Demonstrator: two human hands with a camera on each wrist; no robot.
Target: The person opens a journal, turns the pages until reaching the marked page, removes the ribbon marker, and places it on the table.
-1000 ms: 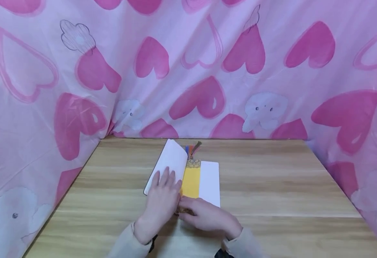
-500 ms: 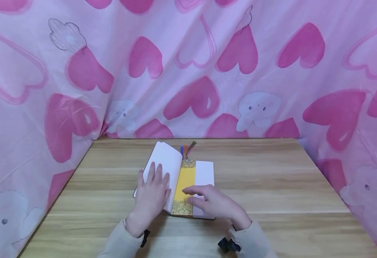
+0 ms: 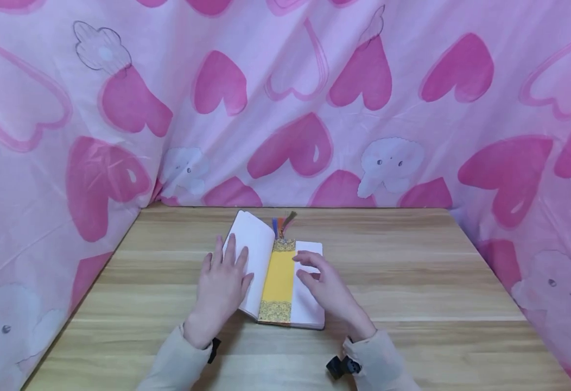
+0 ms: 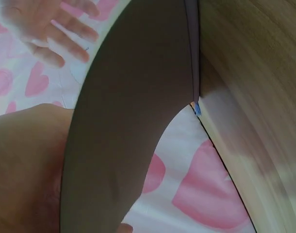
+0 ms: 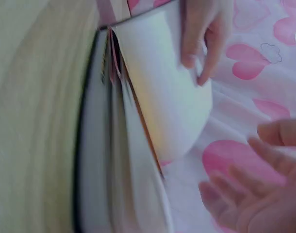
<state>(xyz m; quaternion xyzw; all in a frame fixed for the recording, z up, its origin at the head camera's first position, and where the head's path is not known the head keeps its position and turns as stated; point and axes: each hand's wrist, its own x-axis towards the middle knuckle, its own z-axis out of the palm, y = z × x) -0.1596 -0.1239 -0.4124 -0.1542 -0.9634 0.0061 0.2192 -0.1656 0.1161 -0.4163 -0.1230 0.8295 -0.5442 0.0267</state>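
Note:
An open notebook lies on the table, its left pages lifted at a slant. Along the fold rests a flat yellow bookmark with patterned gold ends. Colored tassels stick out past the notebook's far edge. My left hand rests on the left pages, fingers spread and fairly straight. My right hand hovers by the right page and the bookmark's right edge, fingers loosely bent around nothing. The right wrist view shows that hand apart from the pages. A dark page surface fills much of the left wrist view.
The wooden table extends on both sides of the notebook. A pink heart-patterned cloth hangs behind it and along both sides. Black straps with small devices sit at the wrists.
My right hand has left the bookmark's near end and moved up and right, over the right page. My left hand has slid left on the left pages. The bookmark's patterned near end now shows.

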